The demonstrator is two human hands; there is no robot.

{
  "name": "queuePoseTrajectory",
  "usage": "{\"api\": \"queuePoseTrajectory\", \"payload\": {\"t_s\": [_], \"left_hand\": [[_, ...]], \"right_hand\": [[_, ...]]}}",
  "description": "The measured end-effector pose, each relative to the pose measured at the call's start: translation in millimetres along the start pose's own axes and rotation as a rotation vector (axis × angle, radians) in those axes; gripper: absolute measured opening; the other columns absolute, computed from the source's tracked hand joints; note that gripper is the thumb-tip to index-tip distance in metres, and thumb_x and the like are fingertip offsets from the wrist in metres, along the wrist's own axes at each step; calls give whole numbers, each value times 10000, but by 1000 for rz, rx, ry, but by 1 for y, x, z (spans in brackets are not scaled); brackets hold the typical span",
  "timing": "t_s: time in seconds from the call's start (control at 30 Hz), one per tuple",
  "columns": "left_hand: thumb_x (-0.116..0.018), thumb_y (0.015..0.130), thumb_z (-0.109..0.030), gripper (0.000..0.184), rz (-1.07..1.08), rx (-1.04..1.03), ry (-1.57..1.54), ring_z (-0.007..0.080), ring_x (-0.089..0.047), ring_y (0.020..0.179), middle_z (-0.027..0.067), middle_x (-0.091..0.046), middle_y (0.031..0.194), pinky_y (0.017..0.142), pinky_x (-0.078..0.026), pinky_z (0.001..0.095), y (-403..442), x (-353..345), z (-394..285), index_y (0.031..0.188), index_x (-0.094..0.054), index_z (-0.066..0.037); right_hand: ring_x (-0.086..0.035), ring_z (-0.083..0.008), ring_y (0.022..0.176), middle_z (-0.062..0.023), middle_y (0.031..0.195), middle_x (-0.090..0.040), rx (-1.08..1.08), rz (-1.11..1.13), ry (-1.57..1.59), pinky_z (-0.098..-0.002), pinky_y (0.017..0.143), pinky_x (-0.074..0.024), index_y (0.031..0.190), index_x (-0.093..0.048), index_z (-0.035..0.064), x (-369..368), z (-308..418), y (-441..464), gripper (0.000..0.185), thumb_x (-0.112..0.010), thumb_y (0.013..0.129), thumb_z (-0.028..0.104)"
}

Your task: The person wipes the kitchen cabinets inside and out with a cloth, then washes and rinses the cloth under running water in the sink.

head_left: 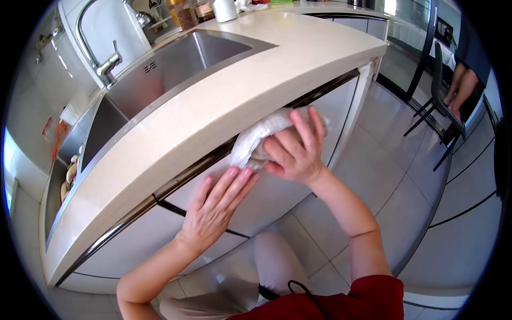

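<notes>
A crumpled whitish cloth (255, 134) lies against the top of a white cabinet front (330, 122), just under the counter's edge. My right hand (297, 154) grips it, some fingers bent into the folds and others stretched along the panel. Lower and to the left, my left hand (216, 205) has its fingers extended on the cabinet front. Its fingertips come right up to the cloth's lower edge; whether they touch it I cannot tell. A dark metallic strip (208, 162) runs along the top of the cabinet, partly hidden by the cloth.
Above is a pale countertop (224, 114) with a steel sink (154, 88) and a chrome faucet (109, 64). Jars (183, 15) and a white container (224, 10) stand behind. A black chair (438, 98) and a person's legs (462, 88) are at the far right.
</notes>
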State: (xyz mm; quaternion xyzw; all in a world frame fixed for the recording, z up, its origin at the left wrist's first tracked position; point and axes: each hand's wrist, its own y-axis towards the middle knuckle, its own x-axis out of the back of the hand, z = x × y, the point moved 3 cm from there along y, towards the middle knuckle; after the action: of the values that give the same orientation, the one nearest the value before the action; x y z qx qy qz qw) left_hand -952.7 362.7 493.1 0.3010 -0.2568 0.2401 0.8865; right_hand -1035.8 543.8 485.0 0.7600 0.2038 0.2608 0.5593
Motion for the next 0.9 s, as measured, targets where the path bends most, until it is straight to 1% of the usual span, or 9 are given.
{"api": "queuePoseTrajectory", "payload": {"t_s": [0.17,0.23,0.3,0.37,0.47,0.63,0.77,0.83,0.9], "left_hand": [[-446,893,-306,547,94,-51,128,119,-259,1343,-35,-264,1469,1110,-141,367,1,0,1,1410,-314,-187],[-438,909,-349,543,96,-48,140,116,-253,1346,-37,-269,1468,1112,-132,361,1,-2,0,1413,-306,-195],[-520,858,-410,566,128,-41,176,122,-277,1333,-65,-303,1448,1094,-160,404,1,-1,0,1384,-360,-276],[-484,880,-384,563,120,-41,158,118,-258,1342,-53,-282,1460,1104,-145,382,2,-1,0,1400,-327,-240],[-450,901,-359,562,124,-35,136,114,-233,1354,-41,-256,1473,1115,-131,360,2,1,0,1418,-293,-204],[-454,899,-359,566,100,-23,113,124,-236,1354,-34,-254,1474,1113,-140,356,2,3,3,1417,-294,-198],[-463,895,-362,568,135,-40,80,131,-259,1344,-25,-276,1463,1111,-145,367,-14,-6,2,1414,-302,-198],[-463,895,-366,568,140,-32,25,132,-264,1342,-23,-282,1459,1111,-142,371,-17,-10,0,1413,-304,-199],[-557,831,-432,584,159,-44,96,149,-330,1293,-27,-411,1352,1080,-193,418,-13,-4,2,1367,-388,-271]], "right_hand": [[-450,-294,1197,0,1176,-531,58,-55,-14,-536,1025,-305,1029,-619,218,-6,-18,-6,308,-450,893,437],[-462,-310,1181,-46,1164,-545,-14,-159,-42,-505,1005,-335,1029,-619,166,-6,-42,-14,334,-469,886,428],[-455,-348,1180,-105,1146,-557,-129,-161,-99,-484,983,-353,1030,-608,67,1,-73,-20,355,-506,877,371],[-455,-386,1158,-150,1131,-564,-276,-222,-179,-474,954,-363,1066,-570,-15,5,-109,-31,378,-536,859,299],[-456,-402,1129,-166,1134,-554,-337,-247,-198,-466,951,-355,1108,-535,-42,12,-136,-32,383,-532,849,241],[-451,-400,1083,-171,1125,-550,-492,-338,-78,-480,953,-322,1127,-528,-27,5,-75,-15,396,-500,859,263],[-467,-285,1145,-55,1114,-545,-135,-122,166,-453,937,-355,1048,-589,147,-9,41,2,282,-517,857,341],[-445,-229,1178,3,1106,-540,-51,-123,167,-413,952,-359,1038,-590,207,-12,28,10,266,-550,837,377],[-439,-203,1191,35,1094,-542,34,-190,77,-374,970,-345,1053,-586,229,-14,6,11,271,-565,827,377]]}}
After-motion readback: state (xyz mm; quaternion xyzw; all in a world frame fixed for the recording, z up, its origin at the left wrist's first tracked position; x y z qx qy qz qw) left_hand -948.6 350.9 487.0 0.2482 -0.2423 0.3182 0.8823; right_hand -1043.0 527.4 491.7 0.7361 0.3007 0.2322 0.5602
